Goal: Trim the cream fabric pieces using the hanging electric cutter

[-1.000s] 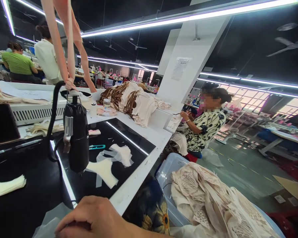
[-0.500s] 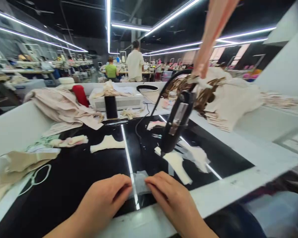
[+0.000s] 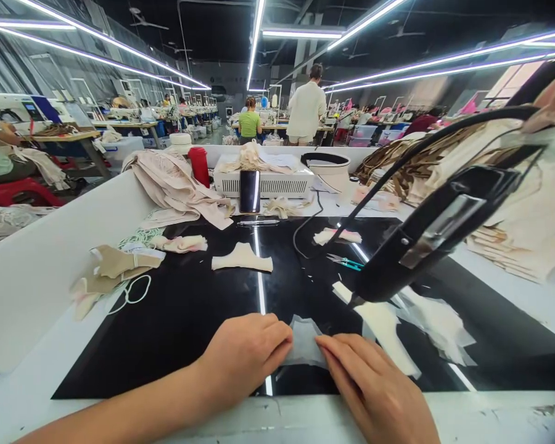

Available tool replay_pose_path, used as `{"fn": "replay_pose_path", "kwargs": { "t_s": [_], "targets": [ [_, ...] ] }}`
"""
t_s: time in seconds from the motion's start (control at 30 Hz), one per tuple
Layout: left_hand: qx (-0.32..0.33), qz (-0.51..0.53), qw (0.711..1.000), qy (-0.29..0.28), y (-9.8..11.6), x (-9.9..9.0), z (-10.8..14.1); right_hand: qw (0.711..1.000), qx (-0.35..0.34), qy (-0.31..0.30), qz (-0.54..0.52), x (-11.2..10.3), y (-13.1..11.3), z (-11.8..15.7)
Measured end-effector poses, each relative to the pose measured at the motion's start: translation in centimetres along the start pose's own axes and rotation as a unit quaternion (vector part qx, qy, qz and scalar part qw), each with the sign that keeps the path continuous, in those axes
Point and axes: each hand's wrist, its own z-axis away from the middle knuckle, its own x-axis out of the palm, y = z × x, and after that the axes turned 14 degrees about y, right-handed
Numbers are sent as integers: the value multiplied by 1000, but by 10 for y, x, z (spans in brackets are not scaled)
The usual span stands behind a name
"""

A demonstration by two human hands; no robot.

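My left hand [image 3: 247,348] pinches the left end of a small translucent whitish piece of fabric [image 3: 304,338] over the black work mat [image 3: 176,345]. At the opposite end, the fingers of my right hand [image 3: 374,376] close on the same piece. Its edges under my fingertips are hidden. Just beyond my right hand lie a cream shaped fabric piece [image 3: 388,333] and some sheer white pieces [image 3: 439,324]. Another cream piece [image 3: 242,258] lies flat farther off, left of centre. Teal thread snips [image 3: 346,262] rest behind a black lamp-like device [image 3: 425,234] on a stand.
A phone [image 3: 250,191] leans against a white box [image 3: 222,182]. Draped pale fabric [image 3: 166,185] and a red thread cone [image 3: 198,166] stand at back left. Beige scraps [image 3: 124,265] and a white cord loop [image 3: 136,290] lie left. Stacked cloth [image 3: 531,216] fills the right; co-workers [image 3: 305,105] are beyond.
The view has swung to the left, so the table and black device appear farther right. Both hands keep their hold on the translucent piece, which lies in much the same place.
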Motion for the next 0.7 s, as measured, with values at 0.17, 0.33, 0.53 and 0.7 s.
{"fn": "replay_pose_path", "kwargs": {
  "t_s": [0.17,0.33,0.53,0.7],
  "targets": [
    [-1,2,1000,-18,4,4,-1,1000,-11,-4,-2,0,6,9],
    [-3,-6,1000,-27,5,7,-1,1000,-8,-30,4,3,10,18],
    [15,-28,999,-24,4,8,-1,1000,-6,-16,17,5,6,14],
    [62,-52,997,2,5,6,0,1000,-3,-8,13,4,5,12]
  ]
}}
